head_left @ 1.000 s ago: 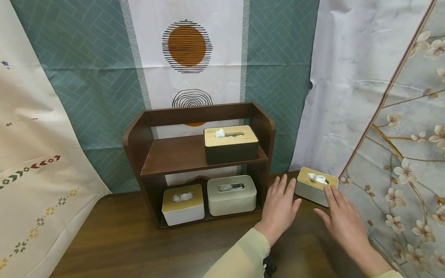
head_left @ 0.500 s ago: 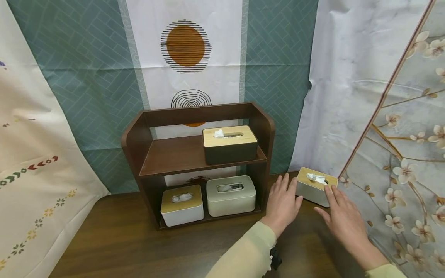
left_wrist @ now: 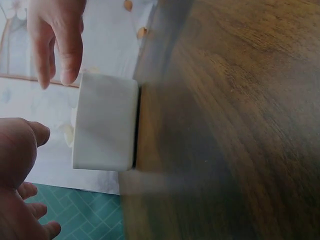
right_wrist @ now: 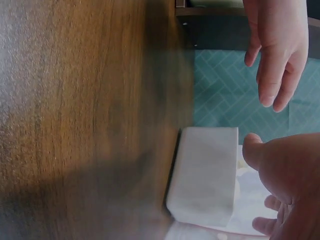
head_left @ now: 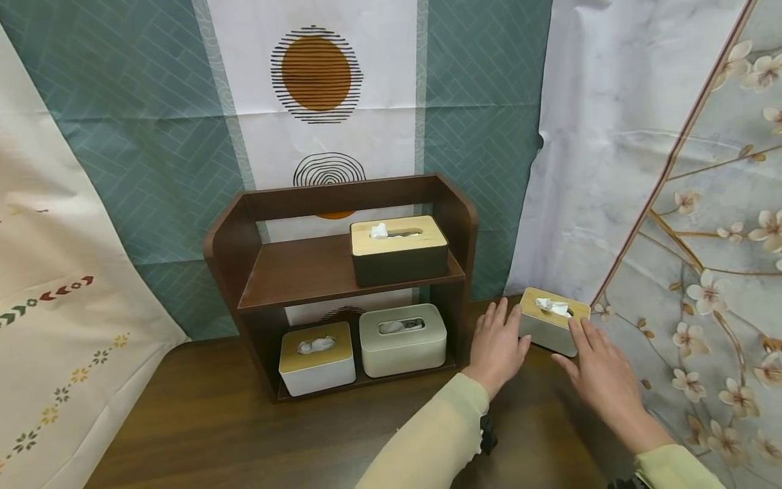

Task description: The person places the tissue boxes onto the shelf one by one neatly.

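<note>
A white-sided tissue box point(head_left: 546, 334) with a light wood lid stands on the desk at the right, a tuft of white tissue poking from its slot. Just left of it is my left hand point(head_left: 496, 346), fingers straight. My right hand point(head_left: 603, 373) hovers at its near right corner, the fingertips overlapping the lid's edge in the head view. Seen from the left wrist, the box's plain side point(left_wrist: 105, 122) shows between both hands. From the right wrist, the box point(right_wrist: 205, 175) lies below the spread thumb and fingers. Neither hand grips anything.
Left of the hands stands a dark brown two-tier shelf point(head_left: 293, 268). A black tissue box point(head_left: 400, 265) sits on its upper tier. Below are a white tissue box point(head_left: 318, 377) and a greenish-grey tissue box point(head_left: 403, 353). A floral curtain point(head_left: 702, 305) hangs close to the right hand.
My left hand has shifted slightly right, closer to the box on the desk. The head view has turned a little; the box and right hand keep nearly the same positions.
</note>
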Demonstrator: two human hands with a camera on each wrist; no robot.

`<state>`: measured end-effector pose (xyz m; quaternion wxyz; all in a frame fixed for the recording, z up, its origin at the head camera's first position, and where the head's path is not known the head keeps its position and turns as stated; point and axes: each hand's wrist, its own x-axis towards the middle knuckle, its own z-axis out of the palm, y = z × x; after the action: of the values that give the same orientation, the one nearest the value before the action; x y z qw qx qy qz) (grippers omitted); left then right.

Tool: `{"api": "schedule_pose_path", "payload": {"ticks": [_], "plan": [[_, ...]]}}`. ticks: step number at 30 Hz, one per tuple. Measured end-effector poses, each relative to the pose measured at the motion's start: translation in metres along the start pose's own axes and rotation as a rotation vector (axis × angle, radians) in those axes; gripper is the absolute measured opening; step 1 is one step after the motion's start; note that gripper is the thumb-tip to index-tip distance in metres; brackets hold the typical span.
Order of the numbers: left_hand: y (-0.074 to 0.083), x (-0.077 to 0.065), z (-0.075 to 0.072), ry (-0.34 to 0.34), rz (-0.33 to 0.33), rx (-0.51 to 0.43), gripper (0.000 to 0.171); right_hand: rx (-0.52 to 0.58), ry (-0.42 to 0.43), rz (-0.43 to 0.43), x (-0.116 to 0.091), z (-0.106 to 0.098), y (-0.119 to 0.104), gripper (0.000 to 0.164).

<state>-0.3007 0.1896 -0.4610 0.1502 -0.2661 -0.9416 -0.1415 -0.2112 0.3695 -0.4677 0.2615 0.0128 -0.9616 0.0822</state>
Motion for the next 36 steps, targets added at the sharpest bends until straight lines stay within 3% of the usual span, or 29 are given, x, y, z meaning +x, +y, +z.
{"api": "schedule_pose_path", "payload": {"ticks": [8,21,30,36], "plan": [[0.003,0.006,0.012,-0.039,-0.015,-0.027,0.068,-0.002,-0.058,0.036,0.004,0.004,0.008,0.084],[0.004,0.008,0.016,-0.117,-0.109,-0.312,0.071,0.072,-0.144,0.108,0.017,0.013,0.019,0.080],[-0.001,0.009,0.021,-0.094,-0.138,-0.478,0.070,0.093,-0.230,0.153,0.022,0.023,0.028,0.083],[-0.001,0.010,0.018,-0.096,-0.170,-0.567,0.071,0.089,-0.228,0.145,0.026,0.028,0.031,0.084]]}}
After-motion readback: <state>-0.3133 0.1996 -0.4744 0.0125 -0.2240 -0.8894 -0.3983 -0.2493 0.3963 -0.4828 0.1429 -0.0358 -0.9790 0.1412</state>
